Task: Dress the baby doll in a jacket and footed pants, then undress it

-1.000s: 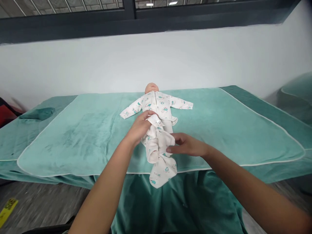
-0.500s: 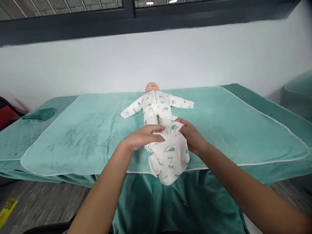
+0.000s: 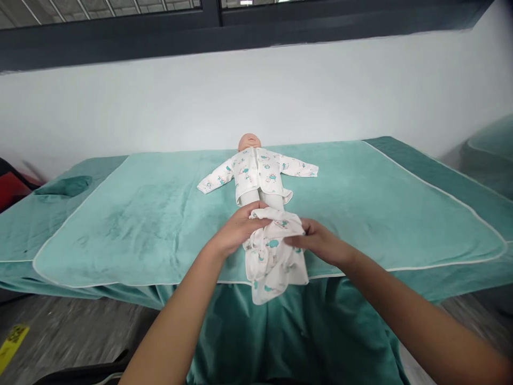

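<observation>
A baby doll [image 3: 249,141] lies on its back, head toward the wall, arms spread in a white printed jacket [image 3: 258,170]. Over its lower legs I hold a crumpled white baby garment [image 3: 276,256] with the same green print, perhaps pants; its exact kind is unclear. My left hand [image 3: 243,229] pinches the gathered upper edge between thumb and fingers. On the other side my right hand [image 3: 316,240] grips the fabric, thumb on top. The garment's lower end hangs by the bed's front edge. The doll's feet are hidden behind the cloth and my hands.
A light green mat with white piping [image 3: 132,224] covers the bed under the doll. Dark green cloth [image 3: 296,331] drapes down in front. Behind stands a white wall [image 3: 256,96] below a dark window frame [image 3: 224,37]. A red and black object [image 3: 14,184] is at far left.
My right hand has shifted down and slightly right along the garment. The cloth's upper edge is more bunched and its lower part hangs differently. The doll lies as before.
</observation>
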Tool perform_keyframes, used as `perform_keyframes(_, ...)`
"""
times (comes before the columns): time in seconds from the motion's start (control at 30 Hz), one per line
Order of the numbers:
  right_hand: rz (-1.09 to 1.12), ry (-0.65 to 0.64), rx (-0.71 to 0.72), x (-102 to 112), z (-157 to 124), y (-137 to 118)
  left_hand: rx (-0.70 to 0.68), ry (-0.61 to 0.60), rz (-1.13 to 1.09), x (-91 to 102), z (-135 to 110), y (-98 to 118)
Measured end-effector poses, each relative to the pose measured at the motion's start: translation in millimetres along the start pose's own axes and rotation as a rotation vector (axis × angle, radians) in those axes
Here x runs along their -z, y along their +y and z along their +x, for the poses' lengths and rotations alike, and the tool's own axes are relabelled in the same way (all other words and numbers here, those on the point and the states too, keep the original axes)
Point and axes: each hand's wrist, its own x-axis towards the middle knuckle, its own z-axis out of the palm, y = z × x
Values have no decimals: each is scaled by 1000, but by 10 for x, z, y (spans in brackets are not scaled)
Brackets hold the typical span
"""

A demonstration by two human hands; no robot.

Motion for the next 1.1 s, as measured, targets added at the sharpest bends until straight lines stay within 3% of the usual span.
perform_keyframes(0.1,204,266,89,-16,85,-15,26,-23,11,-32,8,1)
perform_keyframes(0.17,263,333,123,-42,157,-42,46,-83,30,-51,21,14)
perform_keyframes(0.27,333,328,120,-95,235,-51,42,-124,16,-64,56,14)
perform_keyframes(0.37,326,297,112,-116,245,4,-35,-16,-130,-50,116,-42)
perform_keyframes(0.47,184,118,96,-78,201,63,-79,84,-262,-28,175,-124)
perform_keyframes(0.57,34,-20,29,-23,157,65,-55,83,-285,-28,195,-168)
perform_keyframes(0.7,110,145,97,-5,154,22,20,38,-231,-33,154,-131)
perform_keyframes(0.8,262,292,140,-33,168,10,98,-126,-127,-1,104,-62)
perform_keyframes(0.9,347,314,117,-77,161,31,141,-278,-36,36,76,-14)
perform_keyframes(0.97,369,297,94,-94,145,57,119,-265,-50,44,79,-18)
perform_keyframes(1.1,262,126,61,-60,99,94,15,-77,-220,30,118,-91)
